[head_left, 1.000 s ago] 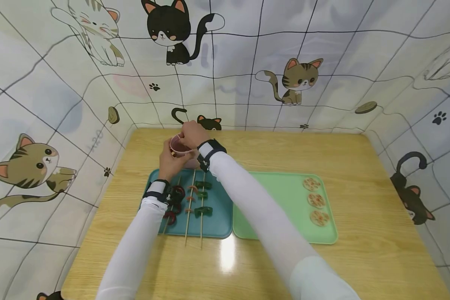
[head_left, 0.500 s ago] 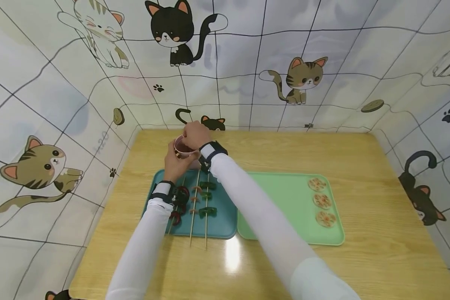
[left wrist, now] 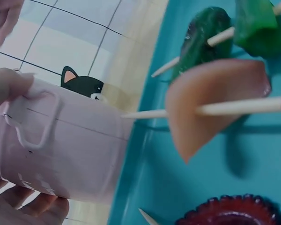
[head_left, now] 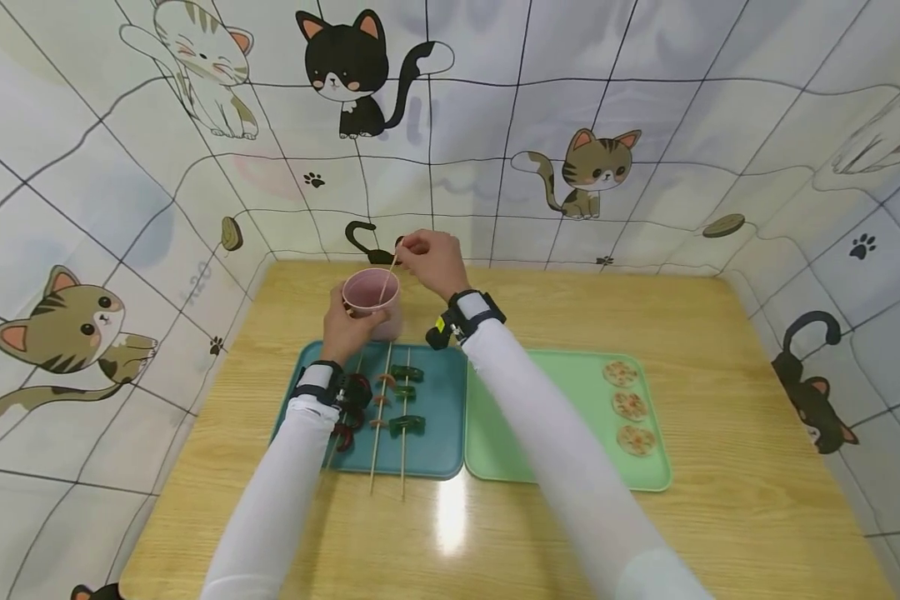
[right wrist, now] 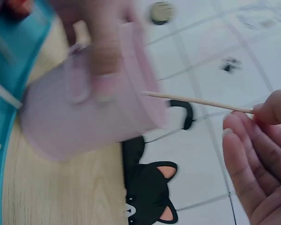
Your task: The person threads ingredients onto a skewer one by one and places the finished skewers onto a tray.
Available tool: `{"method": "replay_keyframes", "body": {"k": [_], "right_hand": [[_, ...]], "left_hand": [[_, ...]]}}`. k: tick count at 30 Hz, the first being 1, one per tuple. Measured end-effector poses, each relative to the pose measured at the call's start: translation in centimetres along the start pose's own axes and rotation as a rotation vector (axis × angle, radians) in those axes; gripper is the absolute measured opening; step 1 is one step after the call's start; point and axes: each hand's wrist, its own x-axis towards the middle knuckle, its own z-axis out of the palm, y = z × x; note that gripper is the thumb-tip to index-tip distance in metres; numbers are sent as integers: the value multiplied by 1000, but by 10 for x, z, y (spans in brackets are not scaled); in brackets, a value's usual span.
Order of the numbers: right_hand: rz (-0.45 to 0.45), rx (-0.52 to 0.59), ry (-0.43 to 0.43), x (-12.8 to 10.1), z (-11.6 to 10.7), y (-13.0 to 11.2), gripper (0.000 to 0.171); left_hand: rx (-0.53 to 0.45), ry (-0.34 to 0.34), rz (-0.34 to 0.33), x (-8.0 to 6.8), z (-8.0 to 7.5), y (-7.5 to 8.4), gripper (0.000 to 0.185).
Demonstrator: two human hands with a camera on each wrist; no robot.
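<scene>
Both arms in long white sleeves, snug to the wrists. Black strap w/ small black camera unit on each wrist; the right one shows a yellow tag. Left hand (head_left: 342, 331) & right hand (head_left: 435, 260) bare, no gloves.

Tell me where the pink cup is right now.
In the head view the pink cup stands at the table's far left, just behind the blue tray, gripped by the left hand, with a stick leaning out.
</scene>
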Motion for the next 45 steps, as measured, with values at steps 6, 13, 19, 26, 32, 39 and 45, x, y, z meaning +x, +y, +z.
{"method": "replay_keyframes", "body": {"k": [6,13,19,26,32,39,45], "right_hand": [[74,254,113,-15,-37,2,18],[86,319,175,-53,-74,3,17],[116,354,189,-98,-89,6,20],[151,409,234,-159,-97,14,23],[129,402,271,-197,-102,21,22],[136,445,306,-236,-94,33,21],[126,495,263,-254,-75,40,25]], "left_hand": [[-38,-8,27,-8,-6,11,111],[10,78,58,-35,-16,35,113],[-6,101,160,-76,-11,59,89],[-83,-59,245,-131,13,75,60],[2,-149,334,-160,37,85,47],[109,-218,438,-182,55,80,34],[171,-218,463,-195,56,71,22]]}}
